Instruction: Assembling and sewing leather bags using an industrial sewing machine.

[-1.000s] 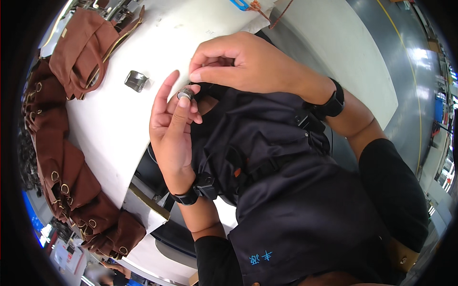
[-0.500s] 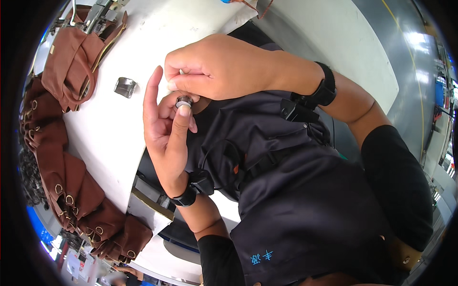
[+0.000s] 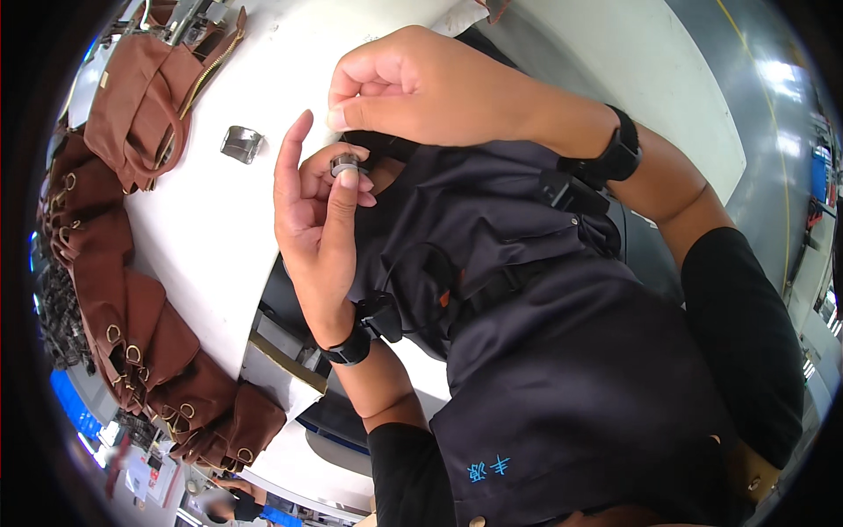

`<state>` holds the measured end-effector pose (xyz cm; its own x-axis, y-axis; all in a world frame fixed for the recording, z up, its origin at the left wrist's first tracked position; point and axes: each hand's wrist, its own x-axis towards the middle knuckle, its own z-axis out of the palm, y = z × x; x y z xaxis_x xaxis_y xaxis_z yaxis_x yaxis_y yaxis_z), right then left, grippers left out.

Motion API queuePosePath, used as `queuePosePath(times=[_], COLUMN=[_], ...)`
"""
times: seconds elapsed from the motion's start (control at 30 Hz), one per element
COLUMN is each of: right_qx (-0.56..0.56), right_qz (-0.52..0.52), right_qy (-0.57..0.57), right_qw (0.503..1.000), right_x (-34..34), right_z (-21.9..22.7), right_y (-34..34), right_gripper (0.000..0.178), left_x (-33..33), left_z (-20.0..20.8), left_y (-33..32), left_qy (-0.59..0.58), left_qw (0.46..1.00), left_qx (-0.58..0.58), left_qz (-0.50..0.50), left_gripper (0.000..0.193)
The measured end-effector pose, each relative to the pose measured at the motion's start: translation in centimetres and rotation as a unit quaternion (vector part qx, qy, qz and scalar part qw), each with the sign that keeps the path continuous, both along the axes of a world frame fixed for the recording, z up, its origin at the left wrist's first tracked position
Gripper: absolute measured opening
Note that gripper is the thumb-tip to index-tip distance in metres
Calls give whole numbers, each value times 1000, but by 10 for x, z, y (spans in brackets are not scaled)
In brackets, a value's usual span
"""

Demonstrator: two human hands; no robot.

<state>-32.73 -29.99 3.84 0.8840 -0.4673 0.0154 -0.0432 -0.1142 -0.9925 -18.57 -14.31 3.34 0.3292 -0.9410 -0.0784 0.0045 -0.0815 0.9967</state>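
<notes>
White table point(image 3: 198, 237): brown bags point(image 3: 158, 325) in a row along its left side. My right hand point(image 3: 408, 92): above the left, fingers curled narrow, thumb by forefinger; I cannot tell whether they pinch anything. My left hand point(image 3: 316, 220): thumb and fingers hold the small round metal piece, forefinger raised. Shiny dark piece point(image 3: 240, 145): on table, left of my hands. Small round metal piece point(image 3: 345, 164): at my left thumb tip.
</notes>
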Motion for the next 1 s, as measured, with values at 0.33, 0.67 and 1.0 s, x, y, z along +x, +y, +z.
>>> queuePosePath(times=[0.33,0.67,1.0], right_qx=[-11,-148,-213], right_qz=[12,-130,-239], right_qy=[-15,72,-23], right_qw=[1000,978,947], right_x=[-3,10,46], right_z=[7,-18,-54], right_y=[-8,-56,-55], right_gripper=[13,25,13], left_x=[21,155,99], left_z=[2,27,17], left_y=[9,26,-109], left_qy=[56,149,224], left_qw=[998,870,914], left_qx=[20,-262,-239], left_qz=[17,389,239], left_gripper=[26,31,53])
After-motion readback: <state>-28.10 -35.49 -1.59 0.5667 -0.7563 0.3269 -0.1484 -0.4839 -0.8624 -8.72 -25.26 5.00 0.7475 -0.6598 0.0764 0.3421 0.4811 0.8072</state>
